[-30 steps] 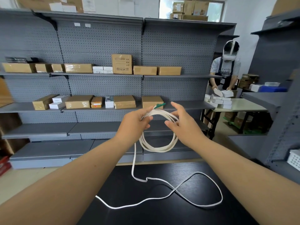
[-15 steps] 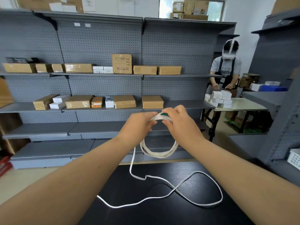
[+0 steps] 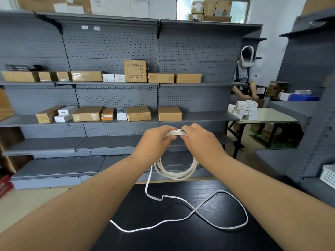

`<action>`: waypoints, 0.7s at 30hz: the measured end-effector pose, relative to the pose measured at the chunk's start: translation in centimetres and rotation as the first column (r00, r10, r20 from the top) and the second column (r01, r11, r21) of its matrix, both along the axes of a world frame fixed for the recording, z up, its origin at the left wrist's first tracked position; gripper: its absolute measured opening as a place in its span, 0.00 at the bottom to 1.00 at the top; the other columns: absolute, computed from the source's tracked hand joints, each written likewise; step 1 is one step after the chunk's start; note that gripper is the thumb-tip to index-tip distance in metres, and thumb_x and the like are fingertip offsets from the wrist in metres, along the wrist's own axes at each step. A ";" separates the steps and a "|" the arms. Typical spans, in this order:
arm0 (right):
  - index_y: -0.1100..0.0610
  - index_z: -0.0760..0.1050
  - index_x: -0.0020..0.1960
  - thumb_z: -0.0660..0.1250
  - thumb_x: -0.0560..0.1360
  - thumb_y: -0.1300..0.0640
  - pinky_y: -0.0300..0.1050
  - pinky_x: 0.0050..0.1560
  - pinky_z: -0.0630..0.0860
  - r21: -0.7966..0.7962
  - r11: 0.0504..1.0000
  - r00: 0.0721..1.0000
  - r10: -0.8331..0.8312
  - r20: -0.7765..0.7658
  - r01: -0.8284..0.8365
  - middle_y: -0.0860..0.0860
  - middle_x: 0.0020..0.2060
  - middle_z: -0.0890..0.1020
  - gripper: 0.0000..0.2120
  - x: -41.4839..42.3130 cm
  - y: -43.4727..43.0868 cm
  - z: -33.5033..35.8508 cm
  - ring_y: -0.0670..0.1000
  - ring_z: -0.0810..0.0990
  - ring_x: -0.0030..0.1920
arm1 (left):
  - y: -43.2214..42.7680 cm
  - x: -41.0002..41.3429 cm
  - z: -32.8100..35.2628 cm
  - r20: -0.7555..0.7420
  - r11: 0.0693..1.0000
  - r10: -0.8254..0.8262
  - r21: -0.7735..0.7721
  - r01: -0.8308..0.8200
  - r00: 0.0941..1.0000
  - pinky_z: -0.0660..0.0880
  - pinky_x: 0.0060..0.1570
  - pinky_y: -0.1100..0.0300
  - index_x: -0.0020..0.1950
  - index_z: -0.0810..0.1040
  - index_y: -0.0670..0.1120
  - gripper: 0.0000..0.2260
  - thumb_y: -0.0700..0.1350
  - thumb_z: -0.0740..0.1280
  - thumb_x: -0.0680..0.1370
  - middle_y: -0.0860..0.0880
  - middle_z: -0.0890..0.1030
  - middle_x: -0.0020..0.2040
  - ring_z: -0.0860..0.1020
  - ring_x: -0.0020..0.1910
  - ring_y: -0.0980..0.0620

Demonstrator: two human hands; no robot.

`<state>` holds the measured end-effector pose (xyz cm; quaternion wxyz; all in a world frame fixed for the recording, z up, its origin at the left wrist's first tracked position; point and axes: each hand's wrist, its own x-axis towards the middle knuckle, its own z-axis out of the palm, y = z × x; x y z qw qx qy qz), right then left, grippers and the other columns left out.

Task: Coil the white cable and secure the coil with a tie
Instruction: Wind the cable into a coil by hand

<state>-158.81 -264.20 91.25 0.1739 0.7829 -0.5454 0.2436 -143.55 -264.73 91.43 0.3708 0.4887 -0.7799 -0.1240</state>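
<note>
Both hands close on the top of the coil. The left hand curls its fingers round the bundled turns of the white cable, and the right hand pinches the same bundle just beside it, the two hands nearly touching. Between them, at the right fingertips, a green tab shows against the turns. It is probably the tie, but the fingers hide how it sits on the cable. The coil hangs upright below the hands, in the air over the far edge of the black table.

Coiling looks only partly done. A loose tail leaves the coil on its left side, under the left hand, and drops to the table. It runs toward the person, crosses itself once and swings out in a wide loop to the right, and its free end lies at the near left. So the slack lies below the grip and nearer the person, fed from the left hand's side. The left hand looks better placed to hold the bundle while the right reaches down for the next turn. Pulled fast, the crossing could tighten into a kink.
</note>
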 end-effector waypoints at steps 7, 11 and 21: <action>0.61 0.74 0.54 0.57 0.79 0.54 0.50 0.47 0.70 0.012 1.000 0.976 -0.029 0.216 0.027 0.57 0.49 0.77 0.12 -0.9 -0.5 0.6 0.60 0.76 0.50 | 0.1 0.4 -0.8 -0.337 0.982 -0.003 0.177 0.066 0.942 0.71 0.34 0.70 0.50 0.75 0.50 0.02 0.46 0.64 0.78 0.54 0.80 0.38 0.77 0.34 0.59; 0.61 0.74 0.46 0.60 0.78 0.56 0.50 0.44 0.69 0.002 1.000 0.943 -0.026 0.332 0.027 0.58 0.42 0.78 0.09 -1.3 -0.8 0.4 0.60 0.76 0.46 | 0.1 0.6 -1.7 -0.384 0.968 0.042 0.244 0.057 0.923 0.70 0.39 0.60 0.48 0.77 0.46 0.06 0.47 0.64 0.78 0.52 0.78 0.33 0.75 0.33 0.56; 0.62 0.75 0.52 0.63 0.77 0.58 0.48 0.31 0.74 -0.133 0.991 0.998 -0.008 0.066 0.017 0.58 0.41 0.77 0.09 -2.3 -0.6 0.3 0.62 0.79 0.35 | -0.7 2.0 -0.5 -0.418 0.785 -0.036 0.551 0.285 0.908 0.69 0.43 0.60 0.42 0.77 0.48 0.03 0.45 0.68 0.76 0.50 0.83 0.42 0.75 0.40 0.54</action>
